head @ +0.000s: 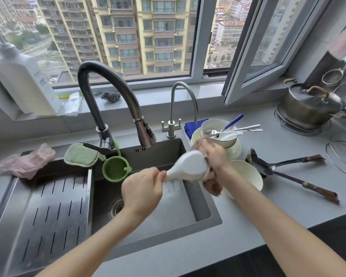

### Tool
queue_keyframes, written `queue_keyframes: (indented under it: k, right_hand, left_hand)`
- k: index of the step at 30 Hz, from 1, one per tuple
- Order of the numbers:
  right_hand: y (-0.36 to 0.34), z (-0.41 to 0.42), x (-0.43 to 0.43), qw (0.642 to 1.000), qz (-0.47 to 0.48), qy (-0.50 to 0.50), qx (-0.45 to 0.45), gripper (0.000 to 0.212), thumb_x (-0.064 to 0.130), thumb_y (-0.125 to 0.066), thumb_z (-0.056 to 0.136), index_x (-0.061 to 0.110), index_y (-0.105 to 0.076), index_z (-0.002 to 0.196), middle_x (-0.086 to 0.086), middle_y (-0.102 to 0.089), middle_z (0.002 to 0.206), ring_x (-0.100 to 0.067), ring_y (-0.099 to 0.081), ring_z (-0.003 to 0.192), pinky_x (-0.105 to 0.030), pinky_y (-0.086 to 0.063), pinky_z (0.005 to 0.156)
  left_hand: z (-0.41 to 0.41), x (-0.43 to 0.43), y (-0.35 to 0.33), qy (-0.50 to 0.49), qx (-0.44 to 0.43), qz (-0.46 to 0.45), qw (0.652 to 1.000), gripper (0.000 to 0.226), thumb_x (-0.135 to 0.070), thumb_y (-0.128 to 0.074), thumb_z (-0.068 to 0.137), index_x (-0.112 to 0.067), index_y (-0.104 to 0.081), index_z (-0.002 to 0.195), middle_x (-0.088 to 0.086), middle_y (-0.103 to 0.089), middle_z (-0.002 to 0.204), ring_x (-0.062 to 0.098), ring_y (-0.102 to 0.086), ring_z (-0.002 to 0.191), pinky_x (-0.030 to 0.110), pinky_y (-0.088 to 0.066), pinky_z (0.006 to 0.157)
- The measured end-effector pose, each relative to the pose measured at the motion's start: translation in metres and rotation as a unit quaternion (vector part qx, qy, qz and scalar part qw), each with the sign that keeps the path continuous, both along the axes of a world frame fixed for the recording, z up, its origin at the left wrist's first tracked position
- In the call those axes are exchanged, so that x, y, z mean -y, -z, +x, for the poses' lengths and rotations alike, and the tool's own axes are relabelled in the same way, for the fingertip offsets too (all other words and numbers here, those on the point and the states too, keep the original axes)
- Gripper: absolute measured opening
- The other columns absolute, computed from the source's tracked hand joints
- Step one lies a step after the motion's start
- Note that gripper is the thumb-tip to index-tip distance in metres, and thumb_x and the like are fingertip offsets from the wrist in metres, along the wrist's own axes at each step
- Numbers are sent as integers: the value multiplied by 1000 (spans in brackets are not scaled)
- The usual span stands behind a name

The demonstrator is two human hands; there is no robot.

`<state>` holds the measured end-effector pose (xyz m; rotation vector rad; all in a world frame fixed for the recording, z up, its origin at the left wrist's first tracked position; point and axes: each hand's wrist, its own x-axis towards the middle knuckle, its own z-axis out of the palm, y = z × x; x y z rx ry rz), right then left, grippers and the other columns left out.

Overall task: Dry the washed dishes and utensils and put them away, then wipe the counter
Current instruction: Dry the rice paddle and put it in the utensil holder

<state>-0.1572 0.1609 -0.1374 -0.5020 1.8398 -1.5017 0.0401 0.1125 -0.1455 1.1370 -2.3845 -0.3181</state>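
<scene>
My left hand [142, 188] grips the handle end of a white rice paddle [188, 166] above the sink [204, 212]. My right hand [214, 156] holds a brownish-pink cloth [212, 186] wrapped round the paddle's wide end. Behind my right hand, white bowls and a plate [228, 144] are stacked on the counter, and the top bowl holds spoons and forks [236, 129]. Another white bowl [248, 174] lies tilted beside my right wrist. Two metal ladles with wooden handles [288, 166] lie to the right.
A black pull-down faucet [108, 100] and a small steel tap [180, 108] stand behind the sink. A green sponge [80, 154], a green strainer [115, 168] and pink gloves [26, 162] sit at left. A metal pot [310, 106] stands on a rack at right, a blue cloth [190, 127] behind the bowls.
</scene>
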Motion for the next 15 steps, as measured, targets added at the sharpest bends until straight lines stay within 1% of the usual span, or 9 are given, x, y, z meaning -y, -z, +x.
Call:
queue_keyframes:
  k: [1, 3, 4, 5, 6, 7, 9, 12, 15]
  right_hand:
    - [-2, -3, -2, 990, -13, 33, 139, 35, 41, -45, 97, 9, -58, 96, -14, -57, 81, -33, -60, 70, -57, -55, 64]
    - [-8, -4, -9, 936, -45, 7, 348, 52, 48, -31, 100, 4, -55, 115, -20, -62, 90, -37, -65, 69, -48, -57, 49]
    - [-11, 0, -12, 913, -72, -27, 401, 58, 49, -27, 100, 3, -55, 121, -21, -66, 98, -35, -68, 79, -47, -59, 56]
    - [-14, 4, -14, 898, -97, -55, 425, 59, 48, -27, 100, 3, -54, 127, -21, -66, 109, -34, -66, 94, -49, -59, 70]
    - [-17, 11, -16, 891, -111, -78, 434, 58, 46, -31, 99, 3, -53, 130, -21, -62, 120, -34, -61, 107, -51, -54, 82]
    - [-21, 15, -18, 892, -106, -99, 428, 54, 44, -36, 98, 3, -54, 129, -22, -59, 125, -34, -58, 111, -52, -51, 87]
    - [-31, 20, -18, 904, -64, -135, 401, 42, 37, -46, 95, 4, -58, 119, -21, -61, 120, -33, -62, 105, -50, -54, 86]
    - [-39, 19, -19, 935, -6, -162, 317, 31, 26, -53, 94, -1, -64, 107, -21, -69, 106, -28, -70, 88, -42, -58, 80]
    - [-37, 24, -18, 953, 5, -160, 259, 26, 17, -53, 94, -3, -64, 106, -22, -69, 104, -25, -70, 77, -38, -58, 74]
  left_hand:
    - [1, 4, -1, -3, -17, 15, 1000, 37, -43, -36, 86, -21, -42, 57, -3, -42, 49, 22, -51, 51, 20, -17, 43]
    - [2, 8, 0, 3, -21, 33, 999, 39, -45, -33, 86, -20, -50, 62, -5, -40, 51, 21, -49, 58, 21, -23, 47]
    - [1, 9, 2, 10, -12, 47, 999, 41, -46, -33, 89, -20, -50, 63, -5, -41, 51, 19, -48, 60, 22, -24, 47]
    - [1, 9, 4, 16, -6, 72, 997, 42, -46, -34, 93, -21, -47, 61, -5, -42, 51, 18, -47, 61, 22, -24, 47]
    - [2, 10, 8, 21, 0, 101, 995, 43, -45, -36, 96, -22, -42, 59, -5, -42, 52, 18, -45, 62, 23, -24, 47]
    - [3, 10, 10, 23, 3, 128, 992, 43, -43, -39, 97, -23, -39, 58, -4, -43, 53, 17, -45, 63, 23, -23, 48]
    - [7, 12, 12, 21, 0, 145, 989, 41, -40, -40, 97, -23, -39, 60, -4, -44, 54, 18, -45, 63, 25, -24, 48]
    - [11, 19, 6, 35, -1, 140, 989, 39, -39, -38, 98, -18, -43, 65, -2, -44, 56, 20, -47, 65, 27, -28, 53]
    - [14, 30, 3, 25, 16, 122, 992, 47, -40, -37, 99, -8, -51, 68, 0, -48, 58, 22, -49, 64, 26, -28, 53]
